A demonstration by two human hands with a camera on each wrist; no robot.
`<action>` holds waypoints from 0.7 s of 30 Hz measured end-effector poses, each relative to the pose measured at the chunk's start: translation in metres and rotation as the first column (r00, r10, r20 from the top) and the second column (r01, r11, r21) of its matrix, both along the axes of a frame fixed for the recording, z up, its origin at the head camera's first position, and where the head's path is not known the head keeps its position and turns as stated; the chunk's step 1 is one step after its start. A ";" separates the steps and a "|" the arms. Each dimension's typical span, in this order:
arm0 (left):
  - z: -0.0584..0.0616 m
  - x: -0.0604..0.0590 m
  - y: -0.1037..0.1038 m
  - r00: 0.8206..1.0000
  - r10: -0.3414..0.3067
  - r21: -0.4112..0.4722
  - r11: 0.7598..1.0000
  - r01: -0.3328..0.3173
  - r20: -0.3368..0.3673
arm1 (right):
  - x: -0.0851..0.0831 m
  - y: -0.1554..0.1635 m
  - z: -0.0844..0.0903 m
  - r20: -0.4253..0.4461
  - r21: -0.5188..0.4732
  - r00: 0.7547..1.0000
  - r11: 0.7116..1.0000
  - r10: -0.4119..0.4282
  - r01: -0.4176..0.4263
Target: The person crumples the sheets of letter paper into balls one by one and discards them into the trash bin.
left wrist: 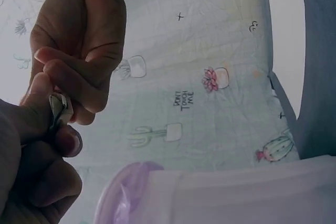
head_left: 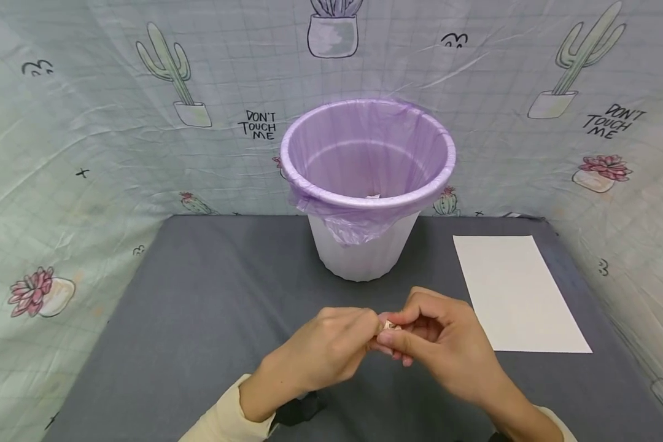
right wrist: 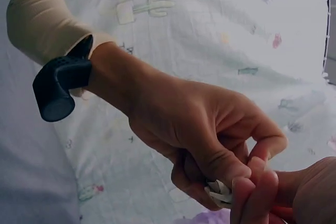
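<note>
Both hands meet in front of the bin [head_left: 367,184], low over the grey table [head_left: 199,319], and pinch a small crumpled wad [head_left: 388,325] between them. The left hand [head_left: 331,347] has its fingers curled in, thumb and fingertips clamped on the wad's left side; the right hand [head_left: 447,344] is likewise curled, its thumb and forefinger gripping the wad from the right, so the fingertips of the two hands touch around it. From the left wrist the wad [left wrist: 58,109] shows as a pale folded scrap held against the thumb, and from the right wrist it [right wrist: 220,191] shows as white folds tucked under the left thumb. The bin stands upright behind the hands, white-walled and lined with a purple bag [head_left: 359,218] whose edge is folded out over the rim and hangs loosely down the front. Inside, near the front wall at the bottom, a small pale scrap [head_left: 372,196] lies; what it is cannot be told. To the right of the bin, a white sheet [head_left: 516,294] lies flat on the table, apart from the hands.
</note>
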State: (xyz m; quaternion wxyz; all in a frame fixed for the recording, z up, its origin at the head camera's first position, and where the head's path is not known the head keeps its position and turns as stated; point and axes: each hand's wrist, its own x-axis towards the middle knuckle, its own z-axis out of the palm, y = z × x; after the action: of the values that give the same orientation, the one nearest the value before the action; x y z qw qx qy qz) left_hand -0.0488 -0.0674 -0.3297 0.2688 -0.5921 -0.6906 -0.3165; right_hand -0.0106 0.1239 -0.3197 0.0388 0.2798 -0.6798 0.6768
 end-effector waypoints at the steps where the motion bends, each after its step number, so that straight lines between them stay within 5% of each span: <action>1: 0.001 0.000 0.000 1.000 0.015 0.002 1.000 -0.015 -0.010 | -0.001 -0.001 0.001 -0.045 -0.005 0.999 1.000 -0.011 0.010; 5: 0.004 -0.003 -0.001 0.998 0.062 -0.010 0.998 -0.062 -0.005 | -0.002 -0.007 0.001 -0.209 0.015 0.969 0.991 -0.129 0.135; 11: 0.006 -0.006 -0.004 0.992 -0.035 0.003 0.999 0.035 0.125 | -0.001 -0.016 -0.002 -0.459 0.050 0.837 0.932 -0.298 0.359; 13: 0.008 -0.006 -0.004 0.982 -0.071 0.023 0.997 0.068 0.173 | 0.001 -0.016 0.000 -0.494 0.047 0.810 0.920 -0.316 0.388; 16: 0.009 -0.005 -0.006 0.977 -0.077 0.043 0.997 0.070 0.200 | 0.004 -0.015 0.005 -0.492 0.030 0.819 0.934 -0.296 0.356; 21: 0.015 -0.013 -0.016 0.989 0.017 0.116 0.993 -0.034 0.145 | 0.002 -0.009 0.008 -0.445 -0.015 0.858 0.961 -0.254 0.277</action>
State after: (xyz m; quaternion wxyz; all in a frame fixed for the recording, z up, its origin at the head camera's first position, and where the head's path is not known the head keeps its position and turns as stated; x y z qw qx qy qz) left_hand -0.0619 -0.0832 -0.3144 0.2568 -0.5418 -0.6958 -0.3953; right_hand -0.0089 0.1147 -0.3112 0.2784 0.3310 -0.7016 0.5663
